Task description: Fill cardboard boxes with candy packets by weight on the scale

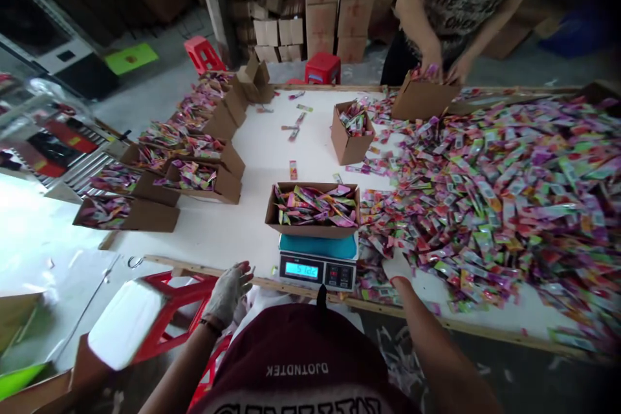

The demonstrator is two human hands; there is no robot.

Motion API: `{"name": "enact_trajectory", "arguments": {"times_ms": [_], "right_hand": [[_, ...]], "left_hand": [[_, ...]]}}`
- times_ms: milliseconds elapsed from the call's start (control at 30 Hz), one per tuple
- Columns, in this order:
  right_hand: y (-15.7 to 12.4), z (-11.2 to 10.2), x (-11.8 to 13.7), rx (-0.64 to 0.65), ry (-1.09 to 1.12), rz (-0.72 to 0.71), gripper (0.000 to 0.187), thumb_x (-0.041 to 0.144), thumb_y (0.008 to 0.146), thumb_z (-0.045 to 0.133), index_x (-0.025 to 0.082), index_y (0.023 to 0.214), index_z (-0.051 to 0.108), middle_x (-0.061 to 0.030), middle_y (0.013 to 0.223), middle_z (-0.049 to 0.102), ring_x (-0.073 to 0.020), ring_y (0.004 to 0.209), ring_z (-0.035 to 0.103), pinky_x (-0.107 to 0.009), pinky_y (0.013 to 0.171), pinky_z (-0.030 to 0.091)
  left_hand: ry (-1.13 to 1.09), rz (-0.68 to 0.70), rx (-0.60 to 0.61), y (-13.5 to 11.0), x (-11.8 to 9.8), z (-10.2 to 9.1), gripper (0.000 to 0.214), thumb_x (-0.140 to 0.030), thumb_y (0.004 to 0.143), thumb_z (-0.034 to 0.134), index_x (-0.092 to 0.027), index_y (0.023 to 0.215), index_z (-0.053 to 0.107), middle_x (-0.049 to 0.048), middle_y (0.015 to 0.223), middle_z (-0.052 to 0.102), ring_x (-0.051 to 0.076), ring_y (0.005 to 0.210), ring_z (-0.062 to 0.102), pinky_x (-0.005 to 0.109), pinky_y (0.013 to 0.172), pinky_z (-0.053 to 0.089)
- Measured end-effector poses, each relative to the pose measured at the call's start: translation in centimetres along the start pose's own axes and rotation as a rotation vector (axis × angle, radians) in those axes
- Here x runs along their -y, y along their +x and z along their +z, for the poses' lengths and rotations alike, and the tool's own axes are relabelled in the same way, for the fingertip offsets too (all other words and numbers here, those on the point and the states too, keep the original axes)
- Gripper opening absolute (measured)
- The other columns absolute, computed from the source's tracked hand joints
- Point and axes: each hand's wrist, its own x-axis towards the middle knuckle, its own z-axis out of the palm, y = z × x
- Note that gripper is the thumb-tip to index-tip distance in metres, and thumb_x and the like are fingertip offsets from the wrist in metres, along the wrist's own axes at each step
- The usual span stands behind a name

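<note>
Sachets (504, 194), small bright foil packets in pink, green and purple, lie heaped across the right half of the white table (242, 226), and my right hand (396, 266) in its pale glove rests flat on the near edge of that heap, fingers spread down over the packets; whether any are pinched under my palm I cannot tell. Just to the left of that hand stands the digital scale (317, 263), its lit display turned toward me so I can read it, and on its teal platform sits an open cardboard box (313, 210) filled near to the brim with the same sachets. The box is right beside my hand and slightly farther from me, close to the heap. My left hand (228, 293), also gloved, hangs off the table's wooden edge with loose, half-curled fingers, holding nothing, above a red plastic stool (172, 310). Filled boxes (184, 162) stand in a row along the table's far left side, well apart from the scale, as if set aside from the loose pile. Another open box (350, 132) with some packets sits beyond the scale. Across the table a co-worker's hands (441, 70) reach into a brown box (423, 98) at the far edge of the heap. Stacked cartons (334, 6) stand behind.
</note>
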Motion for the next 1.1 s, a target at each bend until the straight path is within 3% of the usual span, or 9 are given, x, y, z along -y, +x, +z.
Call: {"name": "enact_trajectory", "arguments": {"times_ms": [233, 333, 433, 500, 600, 700, 833, 967, 1100], "right_hand": [[-0.2, -9.0, 0.9, 0.07, 0.322, -0.074, 0.03, 0.032, 0.079, 0.073, 0.012, 0.102, 0.068, -0.007, 0.092, 0.071, -0.0172, 0.078, 0.066, -0.033, 0.077, 0.057], [-1.8, -14.9, 3.5, 0.15, 0.417, -0.233, 0.043, 0.029, 0.06, 0.074, 0.012, 0.1, 0.07, -0.0076, 0.089, 0.072, -0.016, 0.068, 0.063, -0.03, 0.069, 0.056], [-2.7, -18.9, 9.6, 0.262, 0.401, -0.437, 0.045, 0.029, 0.061, 0.068, 0.012, 0.103, 0.069, -0.0104, 0.095, 0.072, -0.0169, 0.071, 0.065, -0.028, 0.067, 0.055], [-2.6, -19.1, 15.3, 0.343, 0.252, -0.596, 0.043, 0.025, 0.069, 0.059, 0.01, 0.108, 0.067, -0.0117, 0.093, 0.073, -0.0189, 0.074, 0.067, -0.027, 0.065, 0.054], [-2.0, -15.5, 23.6, 0.368, 0.021, -0.723, 0.046, 0.013, 0.068, 0.056, 0.01, 0.112, 0.067, -0.012, 0.097, 0.074, -0.0227, 0.088, 0.07, -0.029, 0.075, 0.055], [-1.4, -9.9, 28.2, 0.352, -0.192, -0.727, 0.046, 0.006, 0.065, 0.061, 0.013, 0.11, 0.071, -0.0163, 0.105, 0.075, -0.0324, 0.102, 0.069, -0.042, 0.092, 0.053], [-1.4, -6.6, 28.4, 0.384, -0.364, -0.695, 0.051, 0.006, 0.068, 0.066, 0.012, 0.119, 0.069, -0.0237, 0.114, 0.071, -0.0394, 0.102, 0.069, -0.053, 0.092, 0.051], [-2.4, -10.6, 25.6, 0.423, -0.307, -0.695, 0.072, 0.023, 0.072, 0.076, 0.017, 0.14, 0.055, -0.0159, 0.124, 0.069, -0.0276, 0.1, 0.069, -0.036, 0.089, 0.055], [-3.9, -14.6, 18.9, 0.311, 0.301, -0.74, 0.061, 0.04, 0.084, 0.065, 0.018, 0.139, 0.049, -0.0117, 0.128, 0.064, -0.02, 0.104, 0.066, -0.03, 0.092, 0.054]], "left_hand": [[0.083, 0.144, 0.087, 0.5, -1.9, -0.6, 0.045, -0.04, 0.072, 0.075, -0.015, 0.108, 0.069, 0.0117, 0.122, 0.069, 0.021, 0.098, 0.069, 0.03, 0.083, 0.055], [0.181, 0.412, 0.15, 1.6, -4.6, 1.0, 0.059, -0.059, 0.078, 0.071, -0.015, 0.118, 0.067, 0.014, 0.132, 0.065, 0.028, 0.115, 0.065, 0.038, 0.098, 0.051], [0.328, 0.773, 0.273, 1.0, -8.0, 4.2, 0.061, -0.061, 0.091, 0.055, -0.018, 0.134, 0.061, 0.0157, 0.139, 0.061, 0.031, 0.126, 0.059, 0.047, 0.109, 0.045], [0.381, 1.066, 0.434, -0.2, -10.0, 6.7, 0.064, -0.058, 0.097, 0.046, -0.02, 0.148, 0.048, 0.0163, 0.151, 0.051, 0.032, 0.135, 0.053, 0.05, 0.114, 0.04], [0.539, 1.441, 0.558, -2.2, -11.7, 10.6, 0.082, -0.059, 0.092, 0.054, -0.018, 0.159, 0.03, 0.0191, 0.161, 0.035, 0.035, 0.146, 0.04, 0.051, 0.119, 0.035], [1.095, 1.458, 0.482, -2.8, -12.2, 13.9, 0.05, -0.04, 0.087, 0.065, -0.015, 0.131, 0.063, 0.0201, 0.139, 0.058, 0.035, 0.127, 0.057, 0.049, 0.107, 0.047], [1.453, 1.32, 0.489, -1.8, -12.3, 16.2, 0.021, -0.019, 0.089, 0.055, -0.014, 0.09, 0.074, 0.0155, 0.096, 0.071, 0.029, 0.091, 0.069, 0.045, 0.087, 0.054], [1.331, 1.385, 0.516, -2.3, -13.0, 14.9, 0.021, -0.027, 0.094, 0.054, -0.018, 0.097, 0.073, 0.0111, 0.103, 0.07, 0.025, 0.096, 0.067, 0.039, 0.089, 0.053], [0.963, 1.486, 0.402, -3.4, -14.1, 11.0, 0.02, -0.029, 0.096, 0.054, -0.02, 0.093, 0.072, 0.0091, 0.109, 0.07, 0.02, 0.095, 0.067, 0.032, 0.085, 0.053]]}}
